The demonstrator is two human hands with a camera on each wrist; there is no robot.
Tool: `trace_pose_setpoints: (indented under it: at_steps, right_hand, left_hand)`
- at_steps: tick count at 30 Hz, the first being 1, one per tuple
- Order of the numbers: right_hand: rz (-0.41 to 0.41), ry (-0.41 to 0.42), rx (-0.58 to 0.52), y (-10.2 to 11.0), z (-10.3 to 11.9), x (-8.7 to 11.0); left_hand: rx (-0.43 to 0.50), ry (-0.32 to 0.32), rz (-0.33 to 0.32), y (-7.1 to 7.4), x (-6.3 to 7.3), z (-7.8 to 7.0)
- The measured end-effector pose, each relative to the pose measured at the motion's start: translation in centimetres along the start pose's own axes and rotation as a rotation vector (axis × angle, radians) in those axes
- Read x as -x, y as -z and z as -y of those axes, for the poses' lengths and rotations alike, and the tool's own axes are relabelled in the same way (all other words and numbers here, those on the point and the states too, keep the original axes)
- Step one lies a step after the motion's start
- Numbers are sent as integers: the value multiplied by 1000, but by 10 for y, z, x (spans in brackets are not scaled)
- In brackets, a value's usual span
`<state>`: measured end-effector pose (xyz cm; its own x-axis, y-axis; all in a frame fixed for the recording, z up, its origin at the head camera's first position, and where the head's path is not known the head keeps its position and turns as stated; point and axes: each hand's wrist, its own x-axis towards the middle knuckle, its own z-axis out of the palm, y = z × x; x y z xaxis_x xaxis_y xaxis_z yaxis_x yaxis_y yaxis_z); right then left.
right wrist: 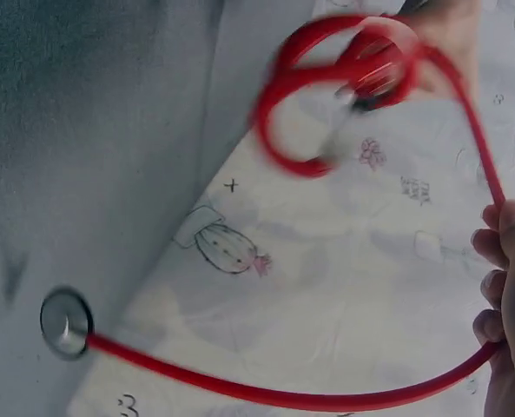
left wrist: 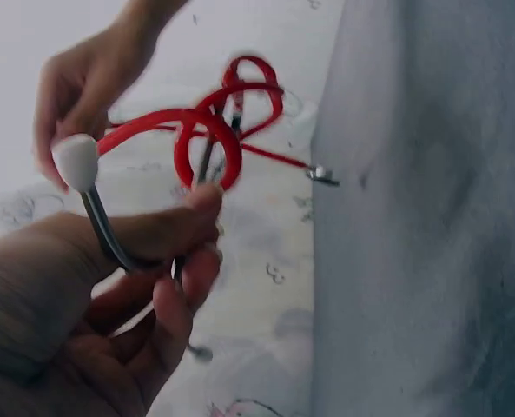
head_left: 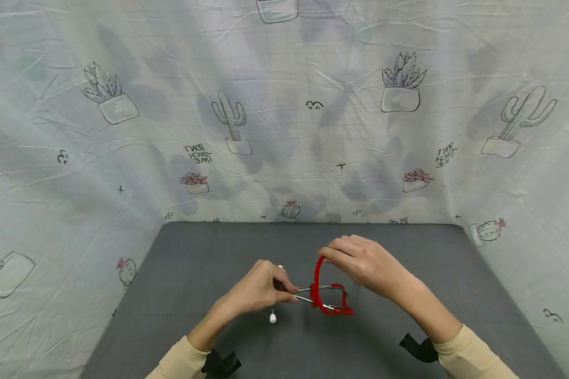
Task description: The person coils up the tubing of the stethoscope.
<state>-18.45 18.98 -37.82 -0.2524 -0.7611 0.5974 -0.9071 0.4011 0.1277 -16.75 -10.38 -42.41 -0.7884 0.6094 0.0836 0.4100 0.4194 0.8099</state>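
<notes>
A red stethoscope (head_left: 314, 296) is held up above the table between both hands. My left hand (head_left: 261, 288) pinches its metal ear tubes, thumb against fingers. A white ear tip (head_left: 272, 318) pokes out below that hand. The red tubing is looped around the metal tubes just right of the left fingers. My right hand (head_left: 362, 263) grips a stretch of the tubing, higher and to the right. From the right hand the tubing runs on to the round chest piece (right wrist: 66, 321), which hangs free in the right wrist view. In the head view the chest piece cannot be seen.
A grey table (head_left: 208, 247) lies beneath both hands. Pale cloth (head_left: 284, 131) printed with cacti and potted plants surrounds it at the back and sides. Black straps (head_left: 419, 348) show by the cream sleeves.
</notes>
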Motion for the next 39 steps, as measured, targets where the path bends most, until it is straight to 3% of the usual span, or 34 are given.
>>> trace_pose_setpoints:
  at_steps: [5,9,15,19,25,28,32,36,39]
  right_hand:
    - [-25,-110,-244,-12,-12,7]
    - [-69,-175,-419,-26,-18,15]
    - [-139,-184,-514,-44,-14,21]
    - [-115,-219,-543,-54,-4,20]
    - [-27,-361,-438,-62,10,30]
    - [2,-386,-337,-61,15,34]
    - [68,-393,-261,-57,25,32]
    - [138,-377,-216,-51,36,30]
    - [146,-342,-154,-48,43,30]
  left_hand:
    - [118,-58,36,-3,2,-9]
    - [196,-135,7,0,4,-16]
    - [265,-244,-91,6,3,-20]
    - [314,-228,-163,11,0,-22]
    - [311,-95,-287,19,-3,-22]
    - [302,-42,-334,22,-3,-17]
    - [268,8,-389,27,-5,-13]
    - [213,19,-458,34,-10,-8]
    - [166,44,-504,39,-14,-4]
